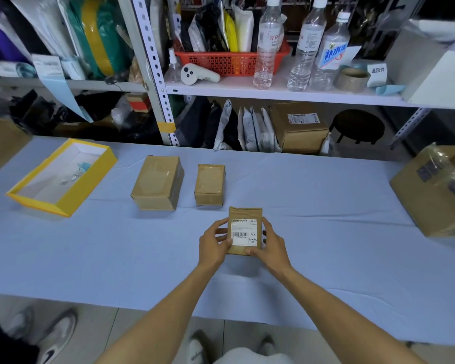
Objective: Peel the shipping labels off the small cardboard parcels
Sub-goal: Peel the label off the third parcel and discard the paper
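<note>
From the head camera, both hands hold one small brown parcel (245, 231) over the near middle of the pale blue surface (326, 219). The left hand (213, 241) grips the parcel's left side, with its thumb pressing on the left edge of the white shipping label (244, 232). The right hand (271, 243) wraps around the right side, fingers curled onto the box. The label sits flat on top of the parcel, and it has a barcode and the letters MX on it. Farther away sit two more parcels: a small box (210, 184) in the middle and a bigger box (158, 183) just to its left. Their tops show tape but no label. Far to the left is an open yellow box (63, 177) with white insides. A large carton (436, 190) sits at the right edge. Shelves (273, 93) with bottles stand behind.
</note>
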Demonstrator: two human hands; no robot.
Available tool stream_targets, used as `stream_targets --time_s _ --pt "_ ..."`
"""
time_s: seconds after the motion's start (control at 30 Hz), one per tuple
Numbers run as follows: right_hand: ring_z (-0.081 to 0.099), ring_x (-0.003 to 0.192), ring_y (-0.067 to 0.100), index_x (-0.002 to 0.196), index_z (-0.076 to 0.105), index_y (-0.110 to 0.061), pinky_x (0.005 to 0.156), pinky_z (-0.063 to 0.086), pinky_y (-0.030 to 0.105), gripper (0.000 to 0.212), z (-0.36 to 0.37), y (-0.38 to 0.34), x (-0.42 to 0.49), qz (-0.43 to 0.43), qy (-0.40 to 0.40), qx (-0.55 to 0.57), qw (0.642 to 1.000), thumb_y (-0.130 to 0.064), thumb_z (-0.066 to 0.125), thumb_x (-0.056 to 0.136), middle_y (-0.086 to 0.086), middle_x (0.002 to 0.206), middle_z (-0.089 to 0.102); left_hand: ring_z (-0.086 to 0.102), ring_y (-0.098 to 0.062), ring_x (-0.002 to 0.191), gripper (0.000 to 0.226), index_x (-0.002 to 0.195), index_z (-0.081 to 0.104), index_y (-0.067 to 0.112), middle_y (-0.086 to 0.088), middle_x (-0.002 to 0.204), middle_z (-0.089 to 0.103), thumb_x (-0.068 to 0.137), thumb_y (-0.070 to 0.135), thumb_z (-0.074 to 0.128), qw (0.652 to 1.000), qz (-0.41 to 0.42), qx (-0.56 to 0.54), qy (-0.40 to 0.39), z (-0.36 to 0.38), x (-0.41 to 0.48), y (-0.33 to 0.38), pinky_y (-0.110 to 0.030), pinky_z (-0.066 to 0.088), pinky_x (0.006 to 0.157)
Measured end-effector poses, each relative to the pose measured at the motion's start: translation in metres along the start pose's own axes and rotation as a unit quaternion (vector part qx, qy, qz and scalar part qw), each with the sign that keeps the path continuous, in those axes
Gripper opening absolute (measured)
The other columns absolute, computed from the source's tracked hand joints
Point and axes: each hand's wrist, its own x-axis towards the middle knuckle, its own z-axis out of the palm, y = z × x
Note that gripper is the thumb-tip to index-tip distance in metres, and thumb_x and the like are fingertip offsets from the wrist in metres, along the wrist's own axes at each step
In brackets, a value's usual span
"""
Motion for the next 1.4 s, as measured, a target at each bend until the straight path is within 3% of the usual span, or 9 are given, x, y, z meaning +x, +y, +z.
stream_targets --time_s 0.1,0.23,0.4,0.57,0.8,1.07,1.2,1.3,1.4 --pt "0.061 0.095 0.012 0.126 0.032 -0.041 0.073 0.057 0.025 0.081 0.002 -0.006 -0.002 0.006 -0.036 0.001 0.999 -0.02 0.078 0.061 -0.01 0.104 0.063 0.066 -0.018 0.097 0.053 0.126 0.055 0.031 -0.004 0.107 0.067 0.084 0.0 0.063 1.0 0.014 0.008 -0.005 -0.001 -0.004 -0.009 -0.019 0.056 0.071" --pt "0.062 0.104 0.018 0.13 0.03 -0.041 0.07 0.053 0.018 0.087 -0.001 -0.001 0.002 0.003 -0.05 -0.009 0.999 0.006 0.073 0.07 -0.01 0.105 0.062 0.065 -0.018 0.097 0.054 0.13 0.054 0.03 -0.003 0.107 0.067 0.085 0.001 0.063 1.0 0.018 0.018 -0.003 -0.001 -0.003 -0.011 -0.017 0.055 0.071" --pt "0.062 0.105 0.018 0.143 0.026 -0.035 0.079 0.059 0.031 0.095 0.01 0.0 -0.002 0.005 -0.041 0.0 0.999 0.003 0.073 0.07 -0.01 0.11 0.062 0.065 -0.013 0.093 0.042 0.128 0.056 0.029 0.003 0.104 0.066 0.088 0.016 0.064 0.997 0.041 0.03 0.054 0.001 -0.007 -0.009 -0.026 0.057 0.077" --pt "0.065 0.099 0.019 0.145 0.025 -0.036 0.082 0.059 0.041 0.098 0.014 0.005 -0.001 0.021 -0.03 0.006 0.999 0.0 0.075 0.069 -0.009 0.103 0.064 0.064 -0.007 0.097 0.028 0.116 0.067 0.02 0.003 0.115 0.068 0.088 0.025 0.065 0.994 0.027 0.065 0.088 0.008 -0.003 -0.004 -0.021 0.051 0.083" --pt "0.065 0.1 0.019 0.148 0.02 -0.034 0.079 0.06 0.035 0.103 0.015 0.001 -0.001 0.02 -0.04 -0.024 0.999 0.001 0.077 0.07 -0.006 0.106 0.062 0.063 -0.008 0.079 0.012 0.094 0.071 0.019 0.005 0.095 0.071 0.086 0.027 0.068 0.984 -0.024 0.107 0.144 0.007 0.002 0.013 -0.006 0.037 0.058" --pt "0.065 0.097 0.018 0.144 0.023 -0.032 0.076 0.061 0.037 0.097 0.026 -0.001 -0.001 0.028 -0.044 -0.032 0.998 -0.003 0.077 0.069 -0.003 0.108 0.064 0.065 -0.016 0.086 0.004 0.088 0.066 0.013 0.0 0.102 0.064 0.088 0.017 0.065 0.984 -0.008 0.091 0.153 0.003 0.007 0.008 -0.03 0.053 0.079" --pt "0.063 0.099 0.017 0.149 -0.004 -0.043 0.069 0.061 0.032 0.124 0.033 -0.002 -0.001 0.021 -0.056 -0.061 0.996 -0.005 0.077 0.064 0.0 0.117 0.059 0.065 -0.016 0.084 0.005 0.085 0.068 0.017 0.002 0.096 0.068 0.088 0.02 0.065 0.984 -0.017 0.102 0.144 -0.002 0.01 0.01 -0.034 0.054 0.079" --pt "0.062 0.1 0.015 0.138 -0.011 -0.063 0.066 0.06 0.025 0.125 0.031 -0.001 -0.005 -0.005 -0.048 -0.059 0.997 -0.001 0.073 0.069 -0.001 0.121 0.057 0.063 -0.014 0.082 0.009 0.088 0.07 0.014 0.002 0.094 0.069 0.087 0.022 0.066 0.985 -0.029 0.105 0.131 -0.005 0.011 0.012 -0.027 0.05 0.074" --pt "0.061 0.098 0.015 0.133 -0.017 -0.061 0.064 0.055 0.016 0.123 0.024 0.0 -0.005 -0.019 -0.054 -0.077 0.995 -0.001 0.072 0.072 0.0 0.123 0.057 0.066 -0.015 0.083 0.01 0.086 0.071 0.014 0.001 0.091 0.07 0.086 0.023 0.067 0.989 -0.032 0.096 0.11 -0.009 0.012 0.012 -0.026 0.052 0.071"
